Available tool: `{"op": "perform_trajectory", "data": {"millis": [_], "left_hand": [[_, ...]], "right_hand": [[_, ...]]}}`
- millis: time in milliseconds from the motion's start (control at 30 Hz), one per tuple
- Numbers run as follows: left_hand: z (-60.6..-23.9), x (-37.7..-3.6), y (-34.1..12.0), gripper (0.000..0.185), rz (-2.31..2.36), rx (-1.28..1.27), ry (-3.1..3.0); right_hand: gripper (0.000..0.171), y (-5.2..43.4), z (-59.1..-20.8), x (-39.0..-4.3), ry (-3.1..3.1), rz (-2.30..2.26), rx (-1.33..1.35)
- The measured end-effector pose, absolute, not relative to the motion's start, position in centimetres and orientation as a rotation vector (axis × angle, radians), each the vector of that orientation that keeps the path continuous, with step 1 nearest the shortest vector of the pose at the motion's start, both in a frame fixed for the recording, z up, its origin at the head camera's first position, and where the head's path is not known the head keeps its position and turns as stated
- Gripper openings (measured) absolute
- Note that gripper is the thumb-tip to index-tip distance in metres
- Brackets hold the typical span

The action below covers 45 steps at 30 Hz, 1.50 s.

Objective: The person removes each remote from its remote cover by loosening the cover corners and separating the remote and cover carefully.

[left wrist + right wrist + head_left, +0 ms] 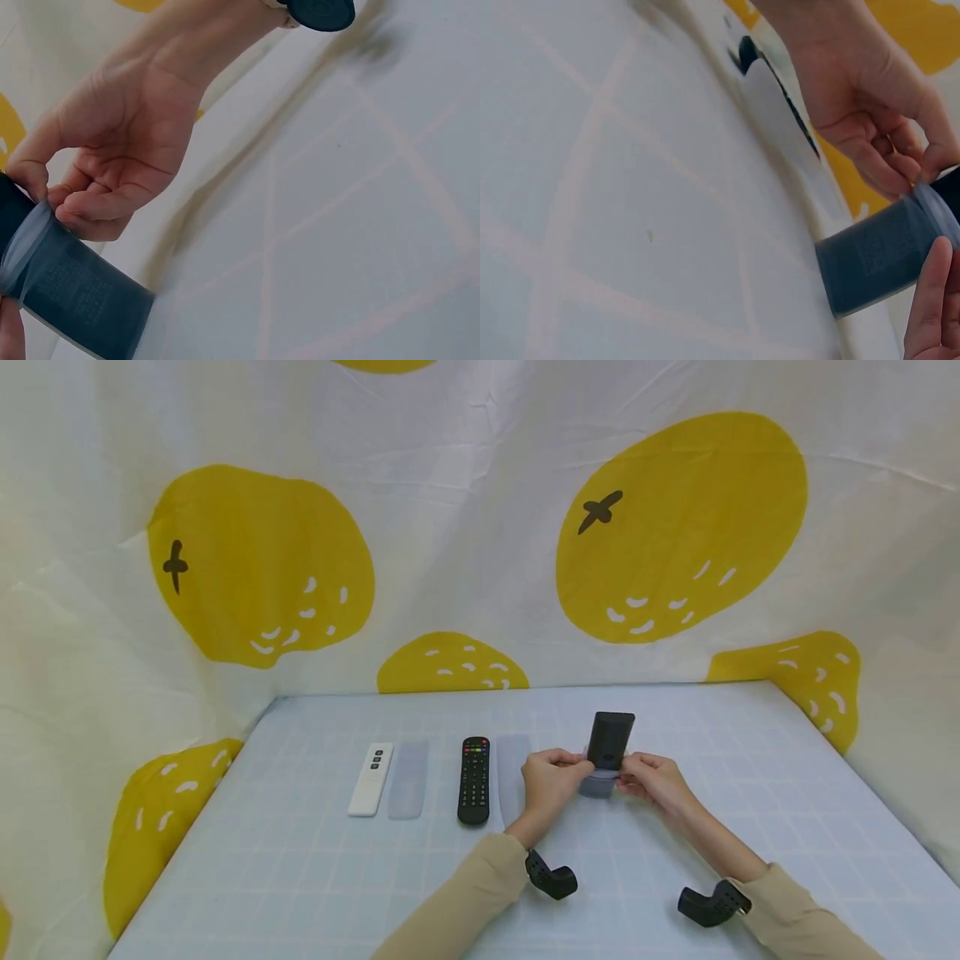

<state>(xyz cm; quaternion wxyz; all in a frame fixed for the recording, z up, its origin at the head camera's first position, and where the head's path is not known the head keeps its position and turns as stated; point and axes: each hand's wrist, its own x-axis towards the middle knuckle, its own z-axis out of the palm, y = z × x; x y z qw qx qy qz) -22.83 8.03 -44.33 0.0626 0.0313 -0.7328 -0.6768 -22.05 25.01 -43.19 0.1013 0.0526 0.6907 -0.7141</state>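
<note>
**Sleeve half on, remote held upright**

Wrist cameras sit nearest us. Beyond them our left hand (550, 781) and right hand (654, 779) pinch the clear sleeve (598, 783) round the black remote (610, 740), above the table (300, 877). Uneven pulling could bunch the sleeve or let the remote slip. Left of it lie two more remotes.

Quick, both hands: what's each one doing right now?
Left hand: pinches the clear sleeve on the dark remote.
Right hand: pinches the same sleeve.
</note>
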Motion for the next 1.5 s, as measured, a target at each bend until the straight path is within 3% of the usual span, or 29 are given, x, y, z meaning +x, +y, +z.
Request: {"op": "perform_trajectory", "data": {"millis": [1500], "left_hand": [[-45.3,-22.3,8.7,0.010,-1.874,0.095,-2.224]], "right_hand": [[0.022,25.0,-44.8,-21.7,2.061,-2.023,0.273]]}}
